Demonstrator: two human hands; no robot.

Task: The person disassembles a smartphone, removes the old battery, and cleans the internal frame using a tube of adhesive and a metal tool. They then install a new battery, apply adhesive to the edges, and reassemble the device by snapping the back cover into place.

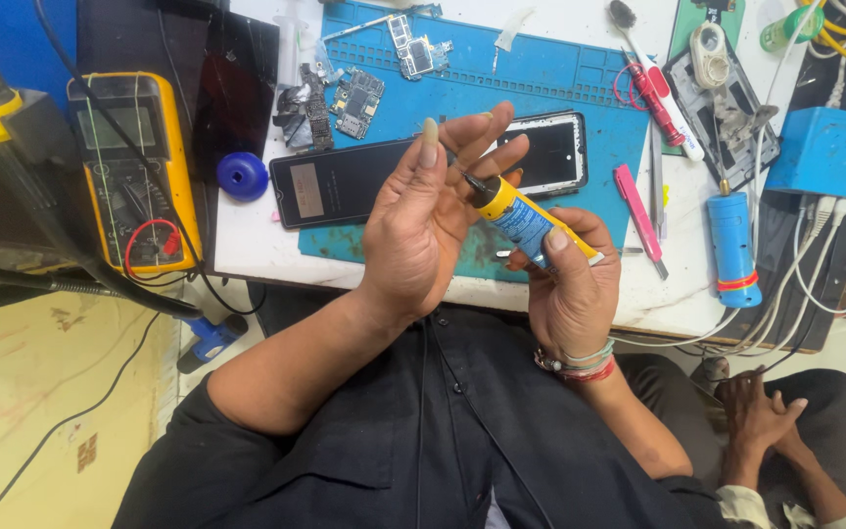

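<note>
While right hand grips yellow glue tube, left hand open, touching its nozzle, above blue mat front edge.

Bright, even light falls from above on the white surface, and the blue mat shows strong colour. Shadows are soft and short (a faint one lies under the hands). A dull sheen sits on the dark phone screen. Focus is sharp at the centre; the wide lens bends and stretches the edges, where the yellow multimeter leans.
</note>
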